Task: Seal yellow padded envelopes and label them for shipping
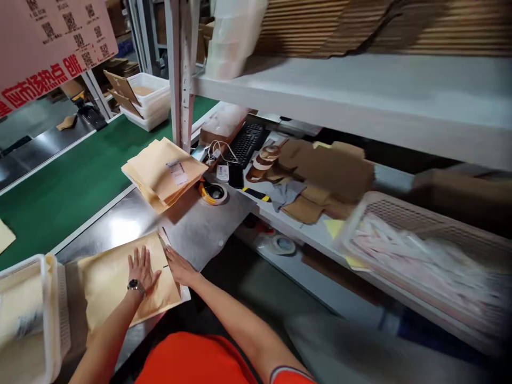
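Padded envelope (116, 282) flat on steel bench top (192, 224), near front edge, just right of white bin (50, 314). Left hand (142, 269) pressed flat on envelope, fingers spread, gripping nothing; watch (136, 287) on wrist. Right hand (178, 266) flat on envelope's right edge at flap, open palm, also gripping nothing.

Around: stack of same envelopes (164, 173) further back on bench, one label on top; exact count unclear. One yellow tape roll (213, 193) just right of stack. One black keyboard (246, 143) behind, cables and small device beside it. Brown tape rolls (266, 159) stacked near keyboard, number unclear. Cardboard pieces (328, 170) piled on lower shelf. One mesh basket (424, 256) far right, blurred, contents unreadable. Green conveyor belt (72, 181) left of bench; stacked white trays (150, 101) at far end. One more tape roll (282, 244) below bench level. Nothing between hands and envelope.
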### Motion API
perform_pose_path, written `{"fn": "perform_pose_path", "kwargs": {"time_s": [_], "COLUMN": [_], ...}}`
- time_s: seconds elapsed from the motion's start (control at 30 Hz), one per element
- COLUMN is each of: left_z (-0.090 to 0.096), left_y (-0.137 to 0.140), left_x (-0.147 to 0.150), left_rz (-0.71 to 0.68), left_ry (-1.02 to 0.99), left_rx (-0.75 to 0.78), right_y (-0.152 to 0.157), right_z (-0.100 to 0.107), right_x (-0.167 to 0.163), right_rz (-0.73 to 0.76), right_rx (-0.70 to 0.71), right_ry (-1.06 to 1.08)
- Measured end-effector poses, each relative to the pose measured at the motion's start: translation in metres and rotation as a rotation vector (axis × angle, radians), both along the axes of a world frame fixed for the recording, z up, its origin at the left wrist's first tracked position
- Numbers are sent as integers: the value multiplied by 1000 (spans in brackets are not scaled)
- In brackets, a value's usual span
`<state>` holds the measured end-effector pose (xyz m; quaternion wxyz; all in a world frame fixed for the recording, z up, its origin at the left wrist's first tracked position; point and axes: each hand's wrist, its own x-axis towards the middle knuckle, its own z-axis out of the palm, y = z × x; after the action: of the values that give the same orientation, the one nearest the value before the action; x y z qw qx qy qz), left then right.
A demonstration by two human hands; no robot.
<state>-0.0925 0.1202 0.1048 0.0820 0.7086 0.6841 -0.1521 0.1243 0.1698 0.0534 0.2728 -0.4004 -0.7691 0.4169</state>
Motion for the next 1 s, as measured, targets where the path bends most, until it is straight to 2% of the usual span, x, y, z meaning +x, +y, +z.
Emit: {"fn": "perform_pose_path", "kwargs": {"time_s": [0.07,0.13,0.27,0.37,0.5,0.63,0.87,1.0], "left_z": [-12,-19,-21,-21,-23,-29,-29,-20], "left_y": [0,3,15,24,29,30,35,35], "left_x": [11,15,8,1,-1,2,9,15], "left_rz": [4,-9,-28,-13,-51,-145,-170,-145], "left_ry": [18,8,-62,-85,-98,-134,-60,-30], "left_rx": [19,28,39,31,27,15,-111,-175], "right_y": [-22,-50,-88,-86,-60,-51,-98,-94], "right_z": [-8,-14,-23,-31,-34,-30,-33,-29], "right_x": [26,36,5,-24,-29,-10,62,81], "right_rz": [-117,-179,-36,-85,-73,10,108,135], "right_rx": [-47,-36,11,-50,-57,-35,63,84], "right_ry": [-53,-62,-147,-220,-276,-353,-405,-405]}}
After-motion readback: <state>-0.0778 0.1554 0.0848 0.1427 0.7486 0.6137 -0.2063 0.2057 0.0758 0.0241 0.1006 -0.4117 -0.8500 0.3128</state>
